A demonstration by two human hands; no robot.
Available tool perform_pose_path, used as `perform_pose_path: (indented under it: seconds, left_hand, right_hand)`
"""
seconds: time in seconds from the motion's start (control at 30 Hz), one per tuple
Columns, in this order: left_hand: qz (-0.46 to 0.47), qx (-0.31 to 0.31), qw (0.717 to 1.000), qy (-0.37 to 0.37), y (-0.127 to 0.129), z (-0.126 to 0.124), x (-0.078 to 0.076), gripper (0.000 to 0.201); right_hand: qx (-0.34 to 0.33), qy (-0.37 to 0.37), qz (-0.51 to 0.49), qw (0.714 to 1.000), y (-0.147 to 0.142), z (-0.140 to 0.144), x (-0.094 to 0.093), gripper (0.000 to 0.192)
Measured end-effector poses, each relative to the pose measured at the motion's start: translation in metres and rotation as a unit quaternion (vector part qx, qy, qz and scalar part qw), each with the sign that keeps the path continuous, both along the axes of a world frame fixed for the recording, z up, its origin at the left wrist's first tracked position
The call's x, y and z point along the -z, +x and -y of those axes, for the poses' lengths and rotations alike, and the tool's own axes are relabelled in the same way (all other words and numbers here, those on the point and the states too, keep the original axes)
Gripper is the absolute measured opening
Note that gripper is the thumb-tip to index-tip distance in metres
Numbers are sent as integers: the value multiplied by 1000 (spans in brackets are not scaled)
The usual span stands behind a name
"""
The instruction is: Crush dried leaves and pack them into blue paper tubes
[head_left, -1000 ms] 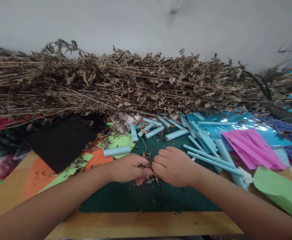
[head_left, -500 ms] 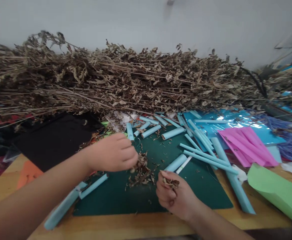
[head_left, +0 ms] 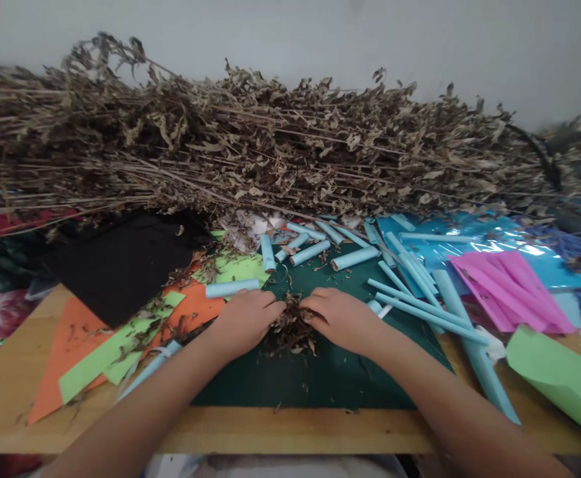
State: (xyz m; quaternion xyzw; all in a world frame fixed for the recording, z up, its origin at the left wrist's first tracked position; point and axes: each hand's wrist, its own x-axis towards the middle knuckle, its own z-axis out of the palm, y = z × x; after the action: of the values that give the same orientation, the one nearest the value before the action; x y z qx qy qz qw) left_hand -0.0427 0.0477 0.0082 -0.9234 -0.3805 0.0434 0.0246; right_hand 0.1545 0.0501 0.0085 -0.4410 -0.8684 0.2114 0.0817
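Note:
A small heap of dry leaf crumbs point(head_left: 291, 330) lies on the dark green cutting mat point(head_left: 320, 382). My left hand point(head_left: 244, 320) cups the heap from the left and my right hand point(head_left: 340, 317) cups it from the right, fingertips meeting over the top. Both hands lie flat on the mat with fingers curled against the crumbs. Several light blue paper rolls point(head_left: 351, 259) lie scattered just beyond the hands.
A big bundle of dried leafy stalks point(head_left: 250, 153) runs across the back. Black cloth point(head_left: 121, 265), orange paper point(head_left: 68, 345) and green paper point(head_left: 108, 355) lie left. Long blue tubes point(head_left: 432, 312), pink sheets point(head_left: 512, 292) and a green sheet point(head_left: 562, 382) lie right. The wooden table edge point(head_left: 290, 435) is near.
Half a second ago my hands were apart, the right one held crumbs palm up near the edge. Now both have come together around the heap on the mat.

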Motion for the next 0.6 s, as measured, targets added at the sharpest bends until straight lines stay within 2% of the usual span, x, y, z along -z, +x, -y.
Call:
perform_pose_path:
  seconds: [0.13,0.3,0.43,0.5,0.6]
  left_hand:
    - [84,-41,993,-76,-4,1,-4,48]
    - [99,-114,980,-133,-19,1,-1,51]
    - [138,-105,968,-179,-31,3,0,61]
    - [161,-101,964,-186,-32,4,-1,58]
    - [152,-80,970,-173,-27,5,0,40]
  right_hand:
    - [-50,-35,-8,998,5,-11,-2,34]
    - [-6,-51,-1,999,7,-23,3,35]
    - [-8,-47,8,999,-2,-23,10,32]
    - [-16,-39,12,999,-6,-19,13,41]
    - [-48,-3,35,998,-12,-13,19,56]
